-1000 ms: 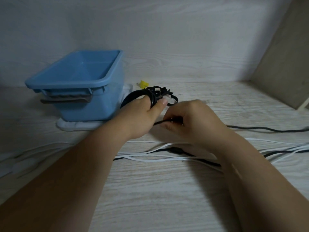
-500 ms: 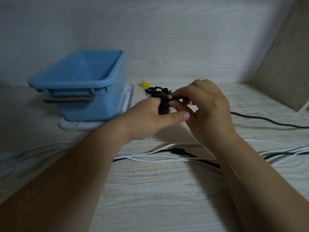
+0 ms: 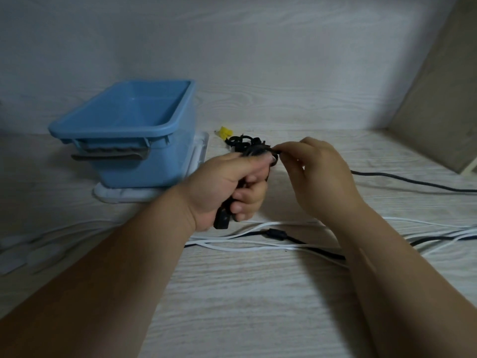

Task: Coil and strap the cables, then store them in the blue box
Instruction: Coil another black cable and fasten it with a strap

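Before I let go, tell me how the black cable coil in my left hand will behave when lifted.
Probably floppy: the black cable coil bends into tight loops in the grip of the left hand. Likely springs loose if released; only fingers bind it. Its trailing length would probably drag over the table.

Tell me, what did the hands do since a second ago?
The right hand rose from low down to the top of the coil, where it pinches the black cable. The left hand turned while gripping the coil, so its fingers now show. The box and white cables stayed put.
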